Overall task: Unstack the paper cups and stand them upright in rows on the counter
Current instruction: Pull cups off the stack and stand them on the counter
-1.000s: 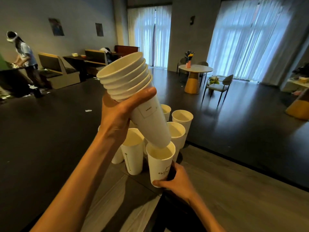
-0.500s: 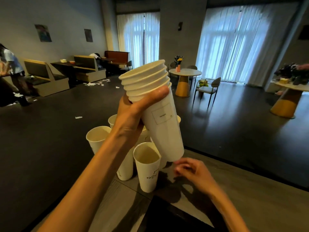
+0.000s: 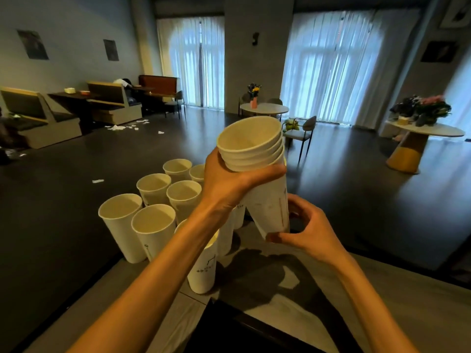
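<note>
We are holding the stack of paper cups (image 3: 257,174) up over the bench (image 3: 382,289), tilted, mouth toward the camera and upper left, base down and right. Four or so nested rims are showing at the top.

Our left hand (image 3: 229,184) is gripping the stack just under the rims; its thumb is lying across the front of the outer cup and its fingers are curling behind, out of sight. Our right hand (image 3: 305,233) is closing on the base of the stack: its thumb is pressing the near bottom edge and its fingers (image 3: 297,207) are curling round the far side of the outer cup.

Single cups are standing upright, mouths up, in a cluster on the left end of the bench, below and left of the stack. We are noting the nearest cup (image 3: 204,273), printed with dark marks and partly hidden by our left forearm; a front pair (image 3: 137,225) standing side by side and touching; and more cups (image 3: 173,184) in rows behind them. Several further ones are hidden behind the left hand, so we cannot give a count.
</note>
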Demonstrator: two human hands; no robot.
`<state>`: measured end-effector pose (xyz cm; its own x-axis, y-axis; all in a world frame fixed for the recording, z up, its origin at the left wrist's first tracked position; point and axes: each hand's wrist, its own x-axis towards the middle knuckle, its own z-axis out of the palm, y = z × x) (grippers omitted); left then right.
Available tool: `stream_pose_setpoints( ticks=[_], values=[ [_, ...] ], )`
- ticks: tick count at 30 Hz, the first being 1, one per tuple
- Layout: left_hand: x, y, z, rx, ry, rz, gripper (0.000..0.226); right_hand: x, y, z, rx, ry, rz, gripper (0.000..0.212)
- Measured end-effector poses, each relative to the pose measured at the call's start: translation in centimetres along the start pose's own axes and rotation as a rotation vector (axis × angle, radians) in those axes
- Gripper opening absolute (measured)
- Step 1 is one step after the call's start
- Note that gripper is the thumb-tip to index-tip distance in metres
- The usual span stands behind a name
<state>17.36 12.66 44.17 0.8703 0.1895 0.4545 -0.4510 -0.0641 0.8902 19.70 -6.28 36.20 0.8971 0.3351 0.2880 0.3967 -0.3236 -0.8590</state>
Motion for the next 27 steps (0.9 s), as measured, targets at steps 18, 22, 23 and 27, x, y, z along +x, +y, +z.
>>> stream_pose_setpoints(
  ticks=[18, 22, 23, 27],
  values=[
    [4.7, 2.9, -5.6, -0.283, 0.266, 0.178, 0.080, 7.1, 14.1, 6.8, -0.006, 0.183, 0.332, 0.086],
    [4.9, 2.6, -4.9, -0.288, 0.221, 0.170, 0.084, 6.9, 14.2, 6.8, 0.003, 0.204, 0.350, 0.084],
    [4.9, 2.5, -4.6, -0.280, 0.213, 0.164, 0.082, 6.8, 14.1, 6.8, 0.000, 0.202, 0.362, 0.086],
    [4.4, 1.5, -3.3, -0.250, 0.153, 0.116, 0.067, 5.6, 13.4, 5.4, -0.027, 0.175, 0.401, 0.104]
  ],
)
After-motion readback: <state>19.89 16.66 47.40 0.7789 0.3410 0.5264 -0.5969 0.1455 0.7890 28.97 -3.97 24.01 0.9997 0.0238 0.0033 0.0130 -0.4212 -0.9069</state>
